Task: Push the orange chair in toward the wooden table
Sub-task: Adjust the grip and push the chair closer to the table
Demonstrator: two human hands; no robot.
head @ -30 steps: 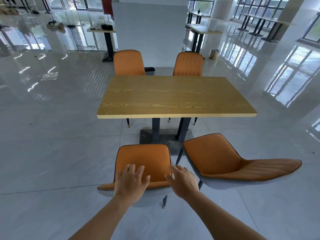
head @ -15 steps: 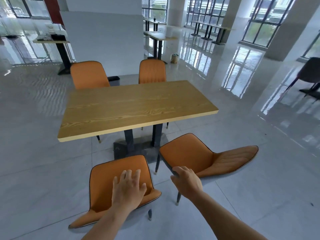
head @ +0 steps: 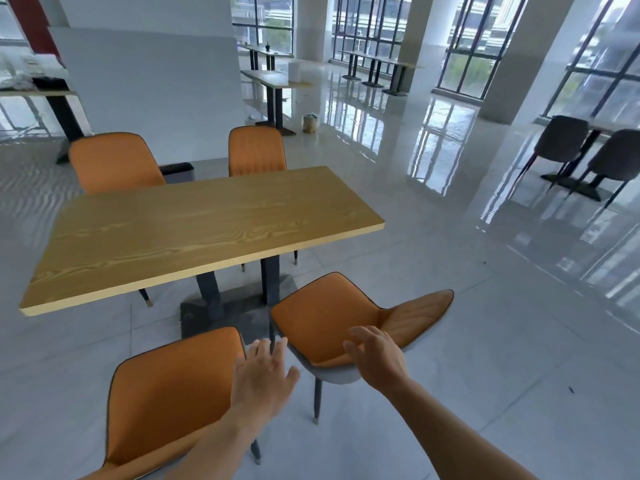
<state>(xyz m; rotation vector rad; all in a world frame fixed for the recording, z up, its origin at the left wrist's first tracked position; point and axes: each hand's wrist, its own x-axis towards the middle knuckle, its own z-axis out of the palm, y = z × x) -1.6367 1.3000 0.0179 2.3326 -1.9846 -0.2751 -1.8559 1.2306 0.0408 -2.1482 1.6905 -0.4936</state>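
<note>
The wooden table (head: 194, 233) stands in the middle on a dark base. An orange chair (head: 329, 320) sits at its near right corner, turned sideways, its backrest pointing right. My right hand (head: 377, 358) hovers with spread fingers over that chair's near seat edge; I cannot tell if it touches. My left hand (head: 263, 375) is open, fingers apart, in the gap between this chair and a second orange chair (head: 166, 396) at the lower left. Neither hand holds anything.
Two more orange chairs (head: 114, 161) (head: 256, 150) are tucked in at the table's far side. A white partition (head: 149, 84) stands behind them. Dark chairs (head: 588, 150) stand at the far right, other tables (head: 273, 81) further back. Glossy floor stretches to the right.
My view has swung right. Both hands left the lower-left chair's backrest: the left hand now hangs beside it, and the right hand has moved over the sideways chair's seat.
</note>
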